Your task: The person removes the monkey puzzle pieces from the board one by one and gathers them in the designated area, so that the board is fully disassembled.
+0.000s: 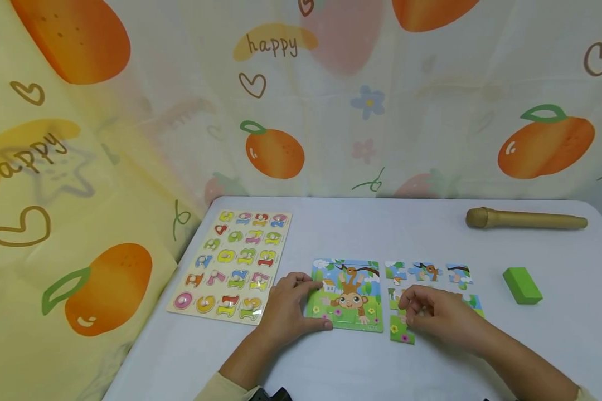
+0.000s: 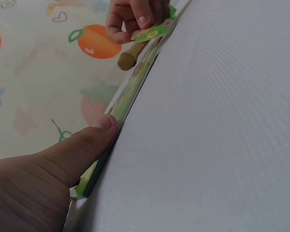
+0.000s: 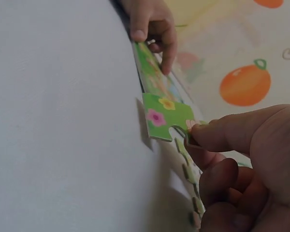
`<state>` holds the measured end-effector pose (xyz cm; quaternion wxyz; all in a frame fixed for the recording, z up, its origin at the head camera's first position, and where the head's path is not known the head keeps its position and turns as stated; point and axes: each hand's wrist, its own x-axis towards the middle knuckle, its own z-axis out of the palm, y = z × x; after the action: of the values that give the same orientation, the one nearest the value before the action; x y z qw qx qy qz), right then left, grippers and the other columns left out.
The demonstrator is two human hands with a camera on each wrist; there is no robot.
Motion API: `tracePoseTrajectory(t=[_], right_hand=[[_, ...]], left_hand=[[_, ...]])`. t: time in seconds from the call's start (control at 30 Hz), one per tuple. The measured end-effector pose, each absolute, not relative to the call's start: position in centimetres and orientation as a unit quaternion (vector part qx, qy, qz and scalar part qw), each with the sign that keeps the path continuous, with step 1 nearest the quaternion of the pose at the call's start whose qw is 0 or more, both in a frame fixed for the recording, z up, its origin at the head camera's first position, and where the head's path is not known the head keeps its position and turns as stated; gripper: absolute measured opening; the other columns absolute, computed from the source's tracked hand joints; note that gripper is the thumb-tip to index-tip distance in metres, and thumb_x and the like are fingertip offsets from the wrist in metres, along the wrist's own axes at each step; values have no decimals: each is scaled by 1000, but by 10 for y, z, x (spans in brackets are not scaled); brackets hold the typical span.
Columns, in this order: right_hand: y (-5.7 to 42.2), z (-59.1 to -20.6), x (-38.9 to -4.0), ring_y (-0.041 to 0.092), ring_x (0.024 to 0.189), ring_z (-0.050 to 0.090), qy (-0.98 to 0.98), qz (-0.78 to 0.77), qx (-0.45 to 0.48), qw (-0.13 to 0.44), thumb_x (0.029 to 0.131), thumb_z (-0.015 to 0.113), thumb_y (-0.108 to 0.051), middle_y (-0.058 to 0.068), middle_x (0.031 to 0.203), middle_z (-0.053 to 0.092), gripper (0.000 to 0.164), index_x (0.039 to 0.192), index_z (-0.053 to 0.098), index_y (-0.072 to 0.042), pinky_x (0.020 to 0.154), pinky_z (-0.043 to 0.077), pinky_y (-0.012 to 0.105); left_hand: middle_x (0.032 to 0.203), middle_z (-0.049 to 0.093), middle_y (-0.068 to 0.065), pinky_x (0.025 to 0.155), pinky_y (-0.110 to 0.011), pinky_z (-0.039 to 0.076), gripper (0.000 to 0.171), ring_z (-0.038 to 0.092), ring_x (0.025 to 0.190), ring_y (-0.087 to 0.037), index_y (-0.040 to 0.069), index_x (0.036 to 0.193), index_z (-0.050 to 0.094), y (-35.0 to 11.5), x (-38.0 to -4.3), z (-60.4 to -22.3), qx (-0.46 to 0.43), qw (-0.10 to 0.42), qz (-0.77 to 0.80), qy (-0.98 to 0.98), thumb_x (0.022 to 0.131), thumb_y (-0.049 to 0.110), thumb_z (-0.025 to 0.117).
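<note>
My left hand [image 1: 293,306] rests at the lower left of a square monkey puzzle board [image 1: 351,278], thumb along its near edge and index finger on its left side. In the left wrist view the thumb touches the board's rim [image 2: 97,166]. Between thumb and index finger, my right hand [image 1: 443,317] pinches a green puzzle piece [image 3: 168,116] with a yellow and a pink flower. This piece is tilted up off the table, just right of the board. Loose puzzle pieces [image 1: 426,272] lie behind my right hand, which partly hides some of them.
A number puzzle board [image 1: 231,264] lies on the white table [image 1: 381,228] to the left. On the right are a green block [image 1: 523,285] and, farther back, a brown club-shaped stick [image 1: 527,219]. A printed curtain [image 1: 331,111] hangs behind the table.
</note>
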<state>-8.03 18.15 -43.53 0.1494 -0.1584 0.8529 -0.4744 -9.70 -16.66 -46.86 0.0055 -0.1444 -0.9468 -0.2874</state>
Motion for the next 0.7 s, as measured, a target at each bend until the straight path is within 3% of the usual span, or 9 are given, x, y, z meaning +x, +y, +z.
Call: tracePoseTrajectory(t=[0.7], right_hand=[[175,-447,-68,0,58,45,921,-358,-156,15,88,86,-16,-25,84,66,20,101,77,-29,59,39,24]], left_hand=[[134,56,3,101,-44,40,82,51,120,-20,24,137,73,-168,-96,-470,-148,5,-283,-948,66,55,100]])
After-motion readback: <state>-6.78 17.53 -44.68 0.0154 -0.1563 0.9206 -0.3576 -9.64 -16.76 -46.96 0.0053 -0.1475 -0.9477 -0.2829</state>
